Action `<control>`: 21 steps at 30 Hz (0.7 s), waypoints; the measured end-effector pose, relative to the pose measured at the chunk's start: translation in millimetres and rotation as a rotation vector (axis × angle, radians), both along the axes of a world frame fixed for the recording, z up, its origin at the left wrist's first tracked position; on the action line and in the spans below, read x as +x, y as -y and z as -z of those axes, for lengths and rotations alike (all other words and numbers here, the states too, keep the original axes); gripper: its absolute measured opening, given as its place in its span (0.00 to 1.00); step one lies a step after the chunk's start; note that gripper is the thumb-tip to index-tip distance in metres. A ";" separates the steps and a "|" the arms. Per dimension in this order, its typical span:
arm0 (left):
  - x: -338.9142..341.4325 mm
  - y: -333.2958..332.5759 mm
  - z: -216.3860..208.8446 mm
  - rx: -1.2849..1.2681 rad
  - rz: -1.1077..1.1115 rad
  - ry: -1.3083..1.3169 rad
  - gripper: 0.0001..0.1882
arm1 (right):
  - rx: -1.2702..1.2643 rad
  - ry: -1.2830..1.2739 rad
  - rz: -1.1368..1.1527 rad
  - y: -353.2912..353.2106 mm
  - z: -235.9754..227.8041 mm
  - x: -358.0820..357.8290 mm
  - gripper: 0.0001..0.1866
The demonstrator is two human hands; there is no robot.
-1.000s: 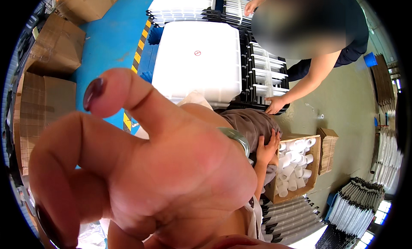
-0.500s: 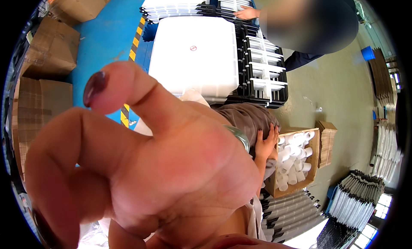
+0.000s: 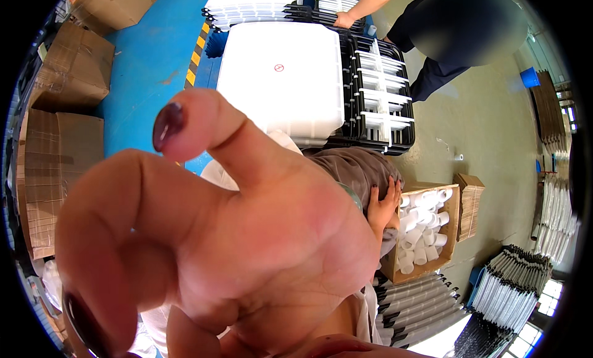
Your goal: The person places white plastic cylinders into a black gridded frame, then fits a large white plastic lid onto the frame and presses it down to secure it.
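Close to the camera, my left hand fills much of the lower left, palm toward me. Its fingers are bent and spaced apart, with dark nails showing; nothing shows between them. The lower fingertips reach the picture's bottom rim. Behind it, part of a pale green bangle shows. My right hand lies open, fingers stretched, on my knee in brown trousers. Just right of that knee stands an open carton full of white cylindrical pieces. Beyond my left hand rests a stack of white panels.
Black frames with white slats stand beside the panels. A person in dark clothing reaches toward more frames at the back. Brown cartons line the left side. Folded cardboard, grey tubes and stacked frames are at right.
My left hand has shifted slightly right, its fingers still bent. The other person has moved, with an arm now stretched to the black frames. My right hand stays on the knee.
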State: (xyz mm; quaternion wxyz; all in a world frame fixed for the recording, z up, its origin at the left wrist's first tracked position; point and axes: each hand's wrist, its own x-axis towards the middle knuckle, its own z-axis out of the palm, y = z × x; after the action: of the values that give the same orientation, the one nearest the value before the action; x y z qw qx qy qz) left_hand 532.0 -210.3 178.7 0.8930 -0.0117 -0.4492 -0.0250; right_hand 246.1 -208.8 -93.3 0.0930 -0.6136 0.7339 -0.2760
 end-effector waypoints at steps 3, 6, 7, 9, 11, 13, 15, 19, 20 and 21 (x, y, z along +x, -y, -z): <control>0.1 1.7 -0.1 -0.002 0.007 0.000 0.12 | -0.006 -0.005 -0.009 1.4 1.3 0.2 0.29; 0.0 0.8 -1.3 -0.004 0.016 0.001 0.11 | -0.010 -0.005 -0.010 2.2 2.5 0.5 0.29; -0.7 0.9 -1.3 -0.005 0.021 0.006 0.11 | -0.011 -0.004 -0.010 1.9 2.0 0.6 0.29; -0.7 -0.5 -2.2 -0.006 0.022 0.008 0.11 | -0.002 -0.007 -0.012 1.6 -0.3 1.2 0.29; -0.7 -1.0 -3.0 -0.005 0.032 0.012 0.11 | 0.000 -0.007 -0.012 1.6 -0.2 1.3 0.29; -1.8 -0.9 -2.5 0.000 0.039 0.013 0.11 | 0.003 -0.009 -0.011 0.3 1.7 -0.8 0.29; -2.0 -0.2 -2.7 0.002 0.053 0.016 0.11 | -0.007 -0.010 -0.015 -0.2 4.4 -2.9 0.29; -3.7 2.9 -2.4 0.005 0.080 0.022 0.11 | -0.008 -0.011 -0.005 -1.6 2.6 -2.6 0.29; -3.7 3.6 -2.1 0.005 0.084 0.023 0.11 | -0.004 -0.016 -0.009 -0.2 1.7 -1.9 0.29; -3.4 4.1 -1.7 0.003 0.087 0.022 0.11 | 0.001 -0.020 -0.012 0.4 0.9 -1.2 0.28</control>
State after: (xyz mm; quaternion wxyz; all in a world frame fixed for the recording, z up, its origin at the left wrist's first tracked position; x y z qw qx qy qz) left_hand 528.6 -214.4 180.3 0.8860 -0.0298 -0.4582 -0.0646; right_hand 245.0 -209.2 -94.2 0.0876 -0.6208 0.7312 -0.2690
